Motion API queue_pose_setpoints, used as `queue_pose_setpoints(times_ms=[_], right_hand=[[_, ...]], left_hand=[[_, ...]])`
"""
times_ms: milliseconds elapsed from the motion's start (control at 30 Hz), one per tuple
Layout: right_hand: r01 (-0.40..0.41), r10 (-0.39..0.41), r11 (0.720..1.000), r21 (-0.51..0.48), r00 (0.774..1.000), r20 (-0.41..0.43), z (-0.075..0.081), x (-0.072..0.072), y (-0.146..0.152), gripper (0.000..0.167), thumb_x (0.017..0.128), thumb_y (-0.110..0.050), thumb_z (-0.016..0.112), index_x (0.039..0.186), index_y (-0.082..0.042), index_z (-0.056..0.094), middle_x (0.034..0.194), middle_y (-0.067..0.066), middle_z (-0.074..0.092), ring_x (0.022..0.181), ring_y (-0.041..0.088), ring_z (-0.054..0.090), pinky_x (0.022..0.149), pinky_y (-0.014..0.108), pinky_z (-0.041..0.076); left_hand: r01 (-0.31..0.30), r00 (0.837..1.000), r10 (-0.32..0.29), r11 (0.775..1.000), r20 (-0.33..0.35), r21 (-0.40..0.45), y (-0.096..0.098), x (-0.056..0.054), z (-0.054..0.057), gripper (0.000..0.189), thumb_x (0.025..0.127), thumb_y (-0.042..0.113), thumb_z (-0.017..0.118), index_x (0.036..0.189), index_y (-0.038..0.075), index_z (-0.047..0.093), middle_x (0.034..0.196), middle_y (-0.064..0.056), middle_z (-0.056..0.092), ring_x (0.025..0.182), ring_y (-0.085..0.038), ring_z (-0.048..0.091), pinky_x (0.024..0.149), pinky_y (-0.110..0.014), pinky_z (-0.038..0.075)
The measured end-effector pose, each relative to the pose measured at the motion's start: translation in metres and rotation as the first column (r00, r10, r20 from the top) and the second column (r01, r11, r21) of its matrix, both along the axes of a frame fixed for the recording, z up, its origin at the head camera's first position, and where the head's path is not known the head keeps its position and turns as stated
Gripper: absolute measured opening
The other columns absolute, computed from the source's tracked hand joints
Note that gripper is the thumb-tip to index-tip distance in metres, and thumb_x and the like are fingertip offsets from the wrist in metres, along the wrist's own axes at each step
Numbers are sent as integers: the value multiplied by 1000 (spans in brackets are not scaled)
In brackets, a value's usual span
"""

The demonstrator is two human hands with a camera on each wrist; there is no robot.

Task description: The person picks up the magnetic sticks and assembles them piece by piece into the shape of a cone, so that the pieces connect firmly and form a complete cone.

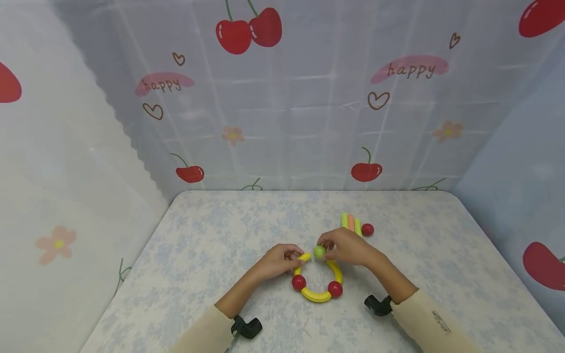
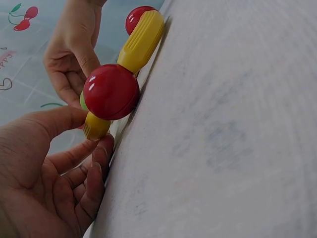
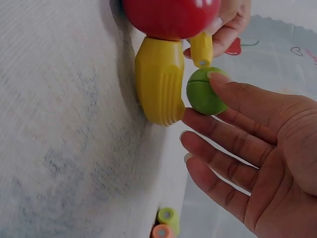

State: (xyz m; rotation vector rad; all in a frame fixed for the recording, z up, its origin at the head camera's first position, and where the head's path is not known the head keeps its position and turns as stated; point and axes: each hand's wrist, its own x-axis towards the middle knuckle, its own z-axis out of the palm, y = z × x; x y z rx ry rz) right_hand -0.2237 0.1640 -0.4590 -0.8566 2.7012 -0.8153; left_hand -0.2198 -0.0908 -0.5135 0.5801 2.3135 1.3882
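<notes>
A ring of curved yellow magnetic-looking pieces and red balls lies on the table, open at its far side. My left hand (image 1: pixel 277 261) pinches the left yellow curved piece (image 2: pixel 97 128) between thumb and fingers. That piece joins a red ball (image 1: pixel 298 282), then a bottom yellow piece (image 1: pixel 316 295), a second red ball (image 1: pixel 335 289) and the right yellow piece (image 3: pixel 159 82). My right hand (image 1: pixel 349 246) holds a green ball (image 3: pixel 204 95) by thumb and forefinger, in the gap between the two yellow ends. Its other fingers extend loosely.
Beyond my right hand lie several straight sticks, light green (image 1: pixel 344 219) and orange (image 1: pixel 351 222), with another red ball (image 1: pixel 368 229) beside them. A patterned cloth covers the table (image 1: pixel 212 220). A cherry-print curtain (image 1: pixel 282 98) encloses the back and sides.
</notes>
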Motion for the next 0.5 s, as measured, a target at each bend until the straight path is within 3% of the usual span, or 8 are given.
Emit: queue_pose_setpoints(times_ms=[233,500], right_hand=[[-22,22,1000,-3,1000,18,-5,-2,-7,24,84,-13,84,105,-12,75,92,-7,73,86,15,65,74,27,55],[65,-64,998,-22,997,44,-3,2,-3,33,84,-14,84,114,-6,72,92,-2,72,82,12,63,71,26,56]], left_hand=[[8,1000,-8,1000,5,5,0,-1,-3,20,95,24,72,112,13,72,80,1,68,64,-13,59,59,-25,51],[4,1000,-5,1000,4,12,0,-1,-2,18,95,22,72,111,13,72,79,1,67,64,-13,60,58,-26,51]])
